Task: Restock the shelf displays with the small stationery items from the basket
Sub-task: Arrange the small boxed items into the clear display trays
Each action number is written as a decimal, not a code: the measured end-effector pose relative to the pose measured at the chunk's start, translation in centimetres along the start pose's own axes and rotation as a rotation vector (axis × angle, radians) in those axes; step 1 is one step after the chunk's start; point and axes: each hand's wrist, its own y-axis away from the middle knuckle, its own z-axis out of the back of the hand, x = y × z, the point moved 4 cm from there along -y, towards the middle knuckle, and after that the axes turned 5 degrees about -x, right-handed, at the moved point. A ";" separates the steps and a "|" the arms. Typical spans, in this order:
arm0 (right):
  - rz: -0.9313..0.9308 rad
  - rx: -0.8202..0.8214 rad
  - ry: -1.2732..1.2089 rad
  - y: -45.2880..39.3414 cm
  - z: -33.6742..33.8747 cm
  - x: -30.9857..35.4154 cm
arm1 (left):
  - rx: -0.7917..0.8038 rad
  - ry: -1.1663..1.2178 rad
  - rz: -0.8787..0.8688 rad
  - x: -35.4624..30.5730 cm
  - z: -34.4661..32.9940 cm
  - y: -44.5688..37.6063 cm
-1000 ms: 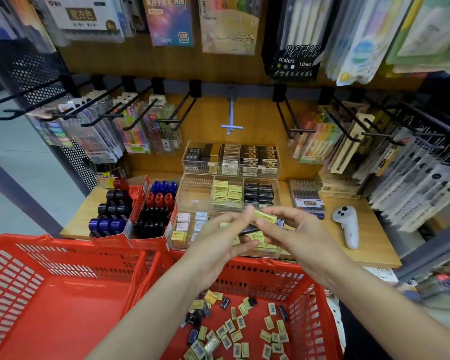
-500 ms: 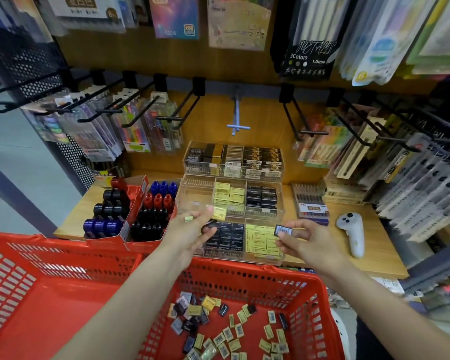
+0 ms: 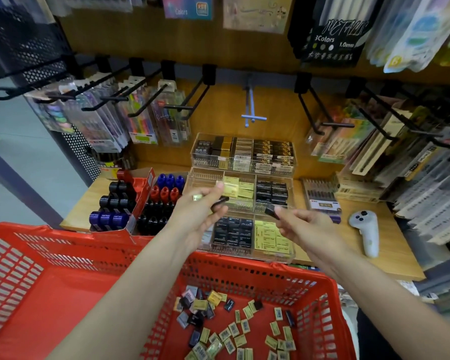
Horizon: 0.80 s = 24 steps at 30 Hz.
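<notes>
Holding small boxes over the clear trays [image 3: 291, 253], left hand [image 3: 200, 216] pinched a black and a yellow one, right hand [image 3: 304, 227] pinched one black box [image 3: 271, 212]. Best matched colour to compartment, seated flat. More lay in the basket [image 3: 330, 307].

Two bare forearms, no sleeves, no watch or rings, hands [image 3: 198, 211] ungloved
</notes>
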 end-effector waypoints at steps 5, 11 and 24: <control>-0.138 0.058 -0.065 0.4 -0.7 -1.8 | -0.068 -0.057 0.077 1.2 1.7 -0.3; -0.072 0.062 0.180 -2.1 -3.1 -2.7 | -0.068 -0.054 0.109 2.6 2.6 -0.3; 0.357 0.005 1.152 -9.6 -10.5 -6.7 | -0.137 -0.037 0.110 2.2 6.1 -1.8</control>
